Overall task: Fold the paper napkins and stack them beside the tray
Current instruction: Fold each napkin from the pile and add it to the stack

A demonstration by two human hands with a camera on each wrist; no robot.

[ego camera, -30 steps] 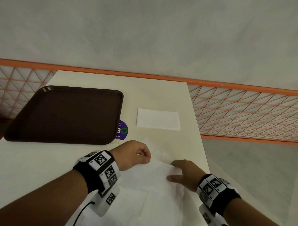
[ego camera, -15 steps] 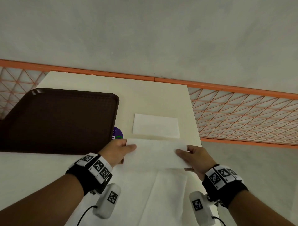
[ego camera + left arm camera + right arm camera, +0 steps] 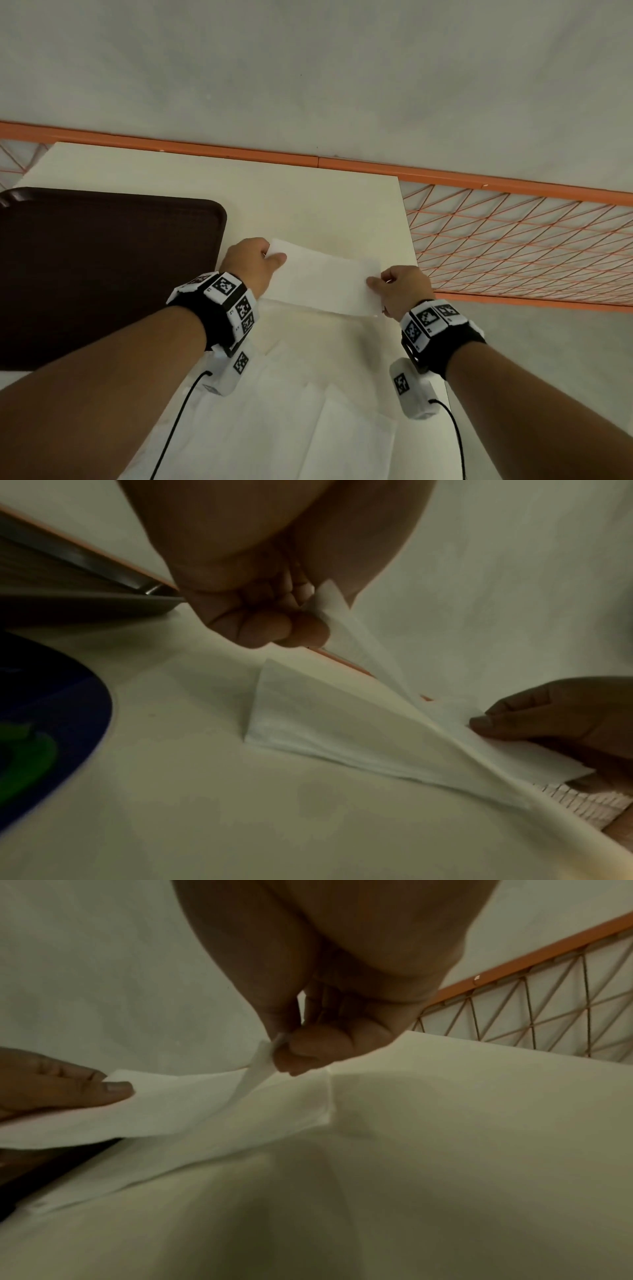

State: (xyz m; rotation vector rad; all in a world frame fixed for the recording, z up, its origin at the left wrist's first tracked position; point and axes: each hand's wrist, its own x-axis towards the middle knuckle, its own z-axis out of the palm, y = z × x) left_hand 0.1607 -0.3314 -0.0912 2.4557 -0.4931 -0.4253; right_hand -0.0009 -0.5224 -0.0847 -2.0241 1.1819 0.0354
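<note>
Both hands hold one folded napkin (image 3: 323, 281) in the air, just above the tabletop (image 3: 308, 202) nr its right edge. Left hand (image 3: 251, 265) pinches the napkin's left end w/ thumb on top; right hand (image 3: 399, 289) pinches the right end, fingers curled. A second folded napkin (image 3: 329, 723) lies flat on the tabletop directly under the held one, not touching it. Brown tray (image 3: 102, 274) sits at the left edge, just beside the left hand. Unfolded napkins (image 3: 308, 411) spread along the near edge.
</note>
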